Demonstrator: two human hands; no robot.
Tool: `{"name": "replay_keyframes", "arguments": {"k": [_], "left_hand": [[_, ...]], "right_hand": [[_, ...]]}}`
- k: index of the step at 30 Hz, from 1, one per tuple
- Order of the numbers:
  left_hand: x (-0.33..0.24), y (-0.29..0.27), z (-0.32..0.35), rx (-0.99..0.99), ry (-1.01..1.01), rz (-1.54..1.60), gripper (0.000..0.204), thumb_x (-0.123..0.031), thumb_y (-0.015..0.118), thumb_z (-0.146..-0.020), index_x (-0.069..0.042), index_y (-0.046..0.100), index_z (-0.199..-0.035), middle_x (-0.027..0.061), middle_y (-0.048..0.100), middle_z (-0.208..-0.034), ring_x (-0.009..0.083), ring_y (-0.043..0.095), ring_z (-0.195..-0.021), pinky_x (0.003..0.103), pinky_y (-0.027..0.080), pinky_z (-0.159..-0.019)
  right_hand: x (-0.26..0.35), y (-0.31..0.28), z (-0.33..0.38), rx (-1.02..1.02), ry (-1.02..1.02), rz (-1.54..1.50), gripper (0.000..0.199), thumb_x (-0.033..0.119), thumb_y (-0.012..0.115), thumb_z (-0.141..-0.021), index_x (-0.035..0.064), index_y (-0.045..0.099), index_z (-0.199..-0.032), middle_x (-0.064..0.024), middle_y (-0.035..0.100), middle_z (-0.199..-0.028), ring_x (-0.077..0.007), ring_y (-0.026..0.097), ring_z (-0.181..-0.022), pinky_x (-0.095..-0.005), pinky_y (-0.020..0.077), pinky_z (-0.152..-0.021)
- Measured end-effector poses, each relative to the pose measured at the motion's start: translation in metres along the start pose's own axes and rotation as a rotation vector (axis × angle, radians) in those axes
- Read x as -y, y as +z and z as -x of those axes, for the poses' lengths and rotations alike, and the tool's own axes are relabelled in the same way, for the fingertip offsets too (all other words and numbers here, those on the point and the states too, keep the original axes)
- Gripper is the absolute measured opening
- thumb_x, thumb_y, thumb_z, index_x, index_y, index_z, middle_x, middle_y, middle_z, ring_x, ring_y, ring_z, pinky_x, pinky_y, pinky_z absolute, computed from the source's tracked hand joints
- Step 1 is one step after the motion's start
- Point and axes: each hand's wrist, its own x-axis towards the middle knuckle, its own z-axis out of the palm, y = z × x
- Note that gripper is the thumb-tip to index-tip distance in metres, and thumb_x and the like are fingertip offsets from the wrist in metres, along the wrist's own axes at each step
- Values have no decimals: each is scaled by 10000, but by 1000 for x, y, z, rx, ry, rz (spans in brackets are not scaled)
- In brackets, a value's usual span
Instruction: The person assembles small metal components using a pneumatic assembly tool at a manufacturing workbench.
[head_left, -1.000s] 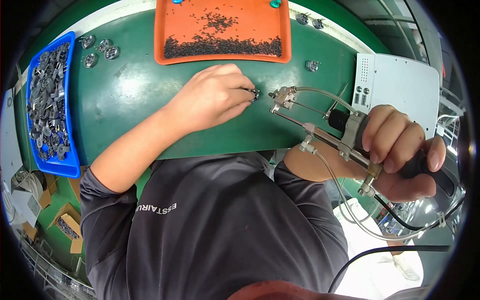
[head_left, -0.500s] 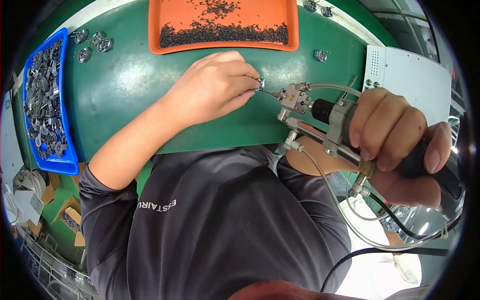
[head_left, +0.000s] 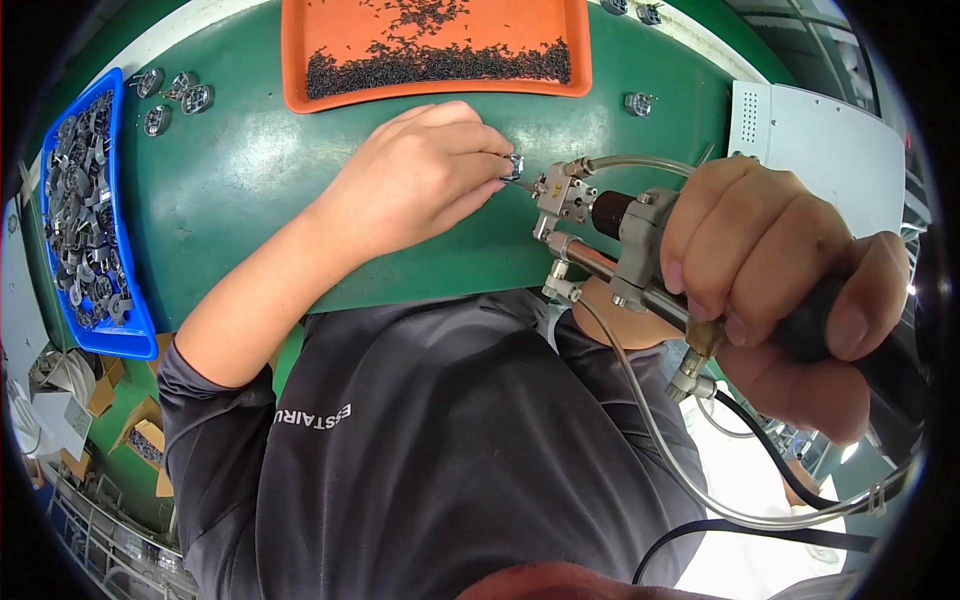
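Green desk spread out beneath the left hand, with a bright patch of glare just left of the fingers. Pinched at those left fingertips, near the middle of the desk: 1 small round part, dark with shiny bits, mostly hidden by the grip. Over to the right, the fingers of the right hand curled around a power tool, its metal head aimed at the left fingers. Thin bit reaching from that head to the pinched part; contact at the tip too small to tell. Clear hose arching from the head back toward the right fingers.

Beyond the left fingers, an orange tray of tiny black pieces, heaped thickest along the near side. Well to the left of the fingers, a blue tray full of dark parts, with 4 round parts loose beside it. Ahead and right of the left fingers, 1 lone part; farther beyond, 2 more parts near the far edge. Past the right fingers, a white box.
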Motion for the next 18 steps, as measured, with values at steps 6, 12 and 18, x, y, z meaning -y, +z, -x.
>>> {"name": "replay_keyframes", "arguments": {"k": [6,12,18], "left_hand": [[-3,3,4,37,57,-24,141,-87,767,-810,-20,745,-932,78,721,-1025,273,669,-914,398,562,-787],[-15,-18,15,-12,-44,-122,140,-100,753,-801,-44,736,-928,46,708,-1006,255,664,-906,384,556,-790],[16,-197,64,-413,-202,-789,125,-85,806,-778,-72,753,-891,94,772,-978,296,712,-924,411,550,-805]], "right_hand": [[1,23,-2,-50,64,105,300,245,708,-996,107,443,-1020,14,528,-624,-130,510,-473,-289,449,-428],[14,24,14,-309,-178,7,379,364,758,-967,98,526,-1105,11,564,-669,-140,554,-507,-283,464,-453],[39,4,32,-374,-249,107,440,473,687,-995,123,498,-1183,28,545,-666,-122,541,-505,-246,462,-487]]}}
